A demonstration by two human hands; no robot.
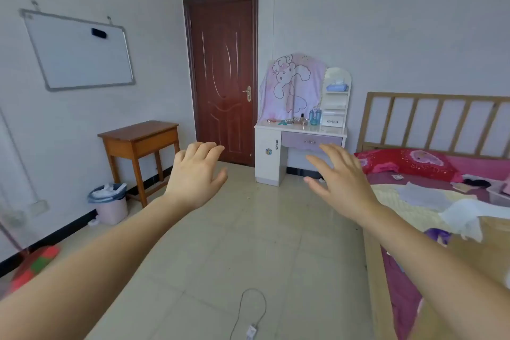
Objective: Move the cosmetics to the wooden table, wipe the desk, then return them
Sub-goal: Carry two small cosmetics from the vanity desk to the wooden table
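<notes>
A white dressing desk with a lilac drawer stands against the far wall, right of the door. On its top sit several cosmetics: small jars and blue bottles. A brown wooden table stands by the left wall, its top bare. My left hand and my right hand are stretched out in front of me in mid-air, fingers relaxed, holding nothing, far from both pieces of furniture.
A dark red door is shut between table and desk. A pink bin stands left of the table. A bed with pink bedding fills the right side. A cable lies on the tiled floor. A whiteboard hangs left.
</notes>
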